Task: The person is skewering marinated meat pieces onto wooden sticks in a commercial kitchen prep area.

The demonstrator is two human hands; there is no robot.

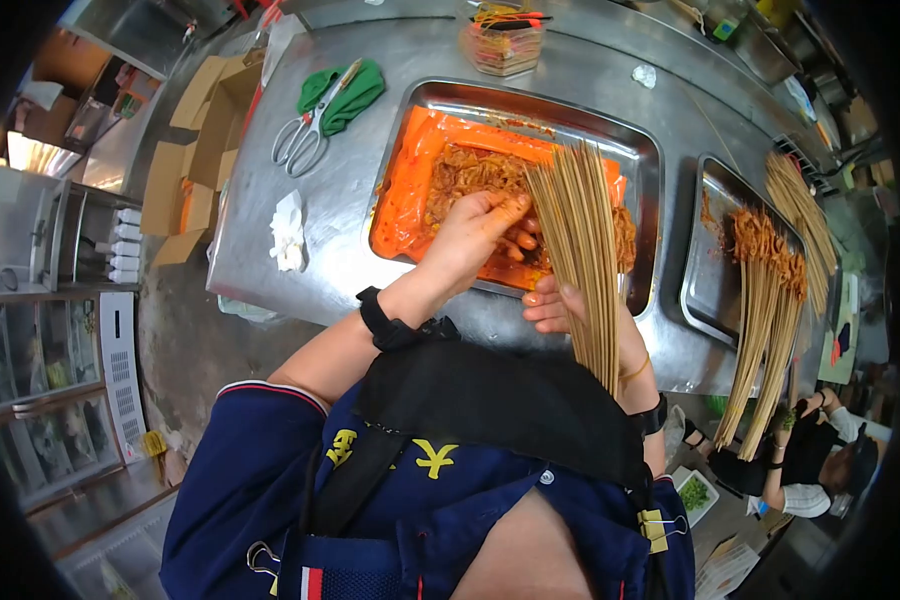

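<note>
My left hand [480, 230] is over the orange-lined tray, thumb and index finger pressed together and the other fingers curled, all smeared with orange sauce. What they pinch, if anything, is too small to make out. Beneath it lies a heap of sauced, sliced meat-like pieces [460, 180]. A thick bundle of thin wooden skewers [582, 230] slants across the right part of the tray. My right hand [552, 306] cradles the bundle near the tray's front rim, with sauced fingers showing on its left side; the skewers hide the palm. More sauced pieces [624, 240] show right of the bundle.
The metal tray [656, 200] stands on a steel table [340, 230]. Scissors [315, 120] lie on a green cloth [365, 95], near crumpled tissue [288, 232]. Loaded skewers [770, 290] overhang a second tray [705, 290]. Another person [810, 460] is at lower right.
</note>
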